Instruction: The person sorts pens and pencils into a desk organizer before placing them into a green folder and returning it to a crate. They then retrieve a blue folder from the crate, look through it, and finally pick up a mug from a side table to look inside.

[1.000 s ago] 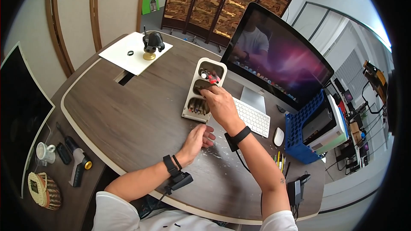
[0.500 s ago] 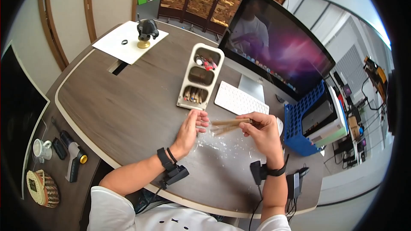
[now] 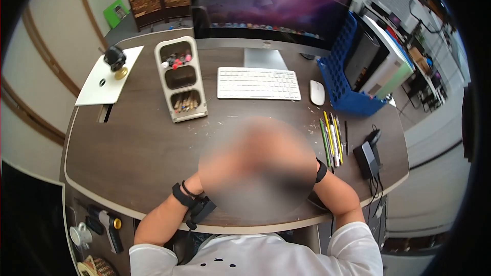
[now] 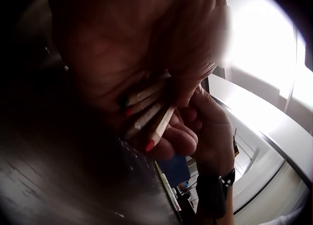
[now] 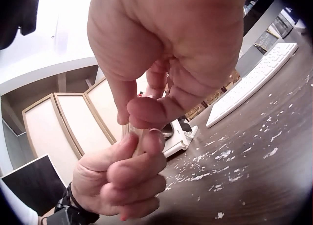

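Several coloured pencils (image 4: 160, 126) of bare wood, some with red tips, lie bundled between my hands. My left hand (image 5: 127, 178) curls its fingers round them, and a red tip pokes out below. From above, my right hand (image 5: 171, 53) pinches the upper end of the bundle between thumb and fingers. In the head view a blur hides both hands. Beyond them stands a cream desk organizer (image 3: 183, 90) with three compartments. Wooden pencils (image 3: 185, 102) fill its near compartment, red and pink items (image 3: 177, 61) the far one.
Behind the hands lie a white keyboard (image 3: 258, 83) and mouse (image 3: 316, 92), before a monitor (image 3: 276, 5). At right are loose pens and pencils (image 3: 331, 139), a blue file rack (image 3: 353, 103) and a black adapter (image 3: 366, 159). Pale flakes (image 5: 225, 155) dot the desk.
My right hand lifted the pencils out of the organizer's middle compartment and brought them to my left hand, which now grips them. The head view has turned right.
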Demonstrator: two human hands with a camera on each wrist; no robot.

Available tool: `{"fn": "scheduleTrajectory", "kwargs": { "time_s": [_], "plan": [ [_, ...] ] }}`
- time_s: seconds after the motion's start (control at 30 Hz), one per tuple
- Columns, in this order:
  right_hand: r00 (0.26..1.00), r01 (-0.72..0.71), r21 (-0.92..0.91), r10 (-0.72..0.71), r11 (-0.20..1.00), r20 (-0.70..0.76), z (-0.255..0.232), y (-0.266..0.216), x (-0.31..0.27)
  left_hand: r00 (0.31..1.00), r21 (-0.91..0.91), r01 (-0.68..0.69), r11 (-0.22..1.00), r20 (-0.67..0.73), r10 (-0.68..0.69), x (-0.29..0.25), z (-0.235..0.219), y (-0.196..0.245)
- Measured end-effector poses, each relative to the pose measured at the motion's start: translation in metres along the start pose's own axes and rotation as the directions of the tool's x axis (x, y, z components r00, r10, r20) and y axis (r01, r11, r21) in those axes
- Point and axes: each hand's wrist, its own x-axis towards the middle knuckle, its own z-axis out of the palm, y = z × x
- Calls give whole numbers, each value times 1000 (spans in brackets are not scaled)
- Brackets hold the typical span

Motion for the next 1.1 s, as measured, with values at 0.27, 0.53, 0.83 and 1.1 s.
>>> {"fn": "scheduleTrajectory", "kwargs": {
  "time_s": [0.27, 0.53, 0.83, 1.1],
  "plan": [
    [901, 382, -425, -433, 821, -26, 24, 8, -29, 938, 616, -166, 770, -143, 317, -1, 4, -10],
    [798, -174, -834, -421, 524, -431, -53, 18, -89, 939, 352, -144, 925, -246, 240, 3, 4, -4],
    [661, -736, -676, -177, 33, -729, -111, 76, -146, 952, 391, -88, 916, -238, 193, 1, 9, 5],
    [736, -636, -719, -62, 280, -674, -137, 92, -135, 949, 419, -44, 907, -266, 169, 0, 13, 10]
  ]
}}
